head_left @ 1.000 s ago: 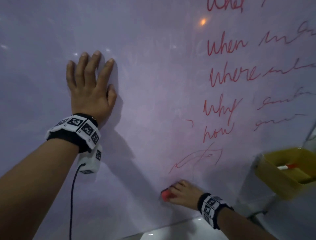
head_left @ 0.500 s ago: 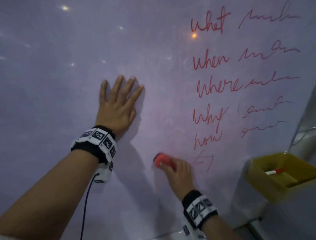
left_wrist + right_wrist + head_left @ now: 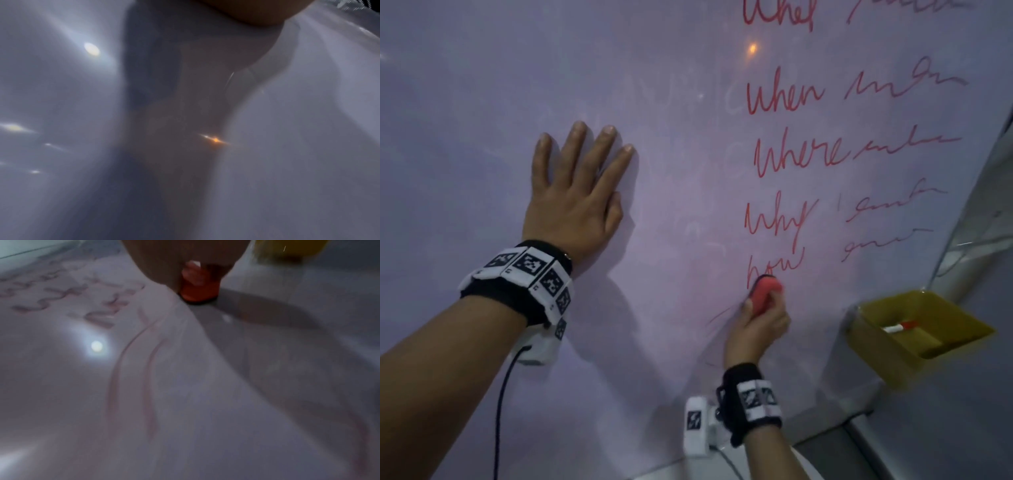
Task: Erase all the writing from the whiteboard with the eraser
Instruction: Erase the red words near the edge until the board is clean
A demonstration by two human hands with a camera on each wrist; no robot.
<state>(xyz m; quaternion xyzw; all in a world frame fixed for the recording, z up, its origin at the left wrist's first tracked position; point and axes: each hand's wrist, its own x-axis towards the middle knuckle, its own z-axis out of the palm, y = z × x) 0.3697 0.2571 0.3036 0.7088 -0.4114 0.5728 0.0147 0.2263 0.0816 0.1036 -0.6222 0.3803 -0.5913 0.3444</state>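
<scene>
Ideally the right hand, gripping the eraser, presses flat toward twelve o'clock through the writing; the left hand, spread flat, braces the whiteboard.

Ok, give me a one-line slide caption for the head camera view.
Right hand wipes red eraser over red writing while left hand braces flat against whiteboard.

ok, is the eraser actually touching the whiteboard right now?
Touching. In the right wrist view the eraser, gripped by the right hand, has its dark base flat on the whiteboard, no gap visible.
</scene>
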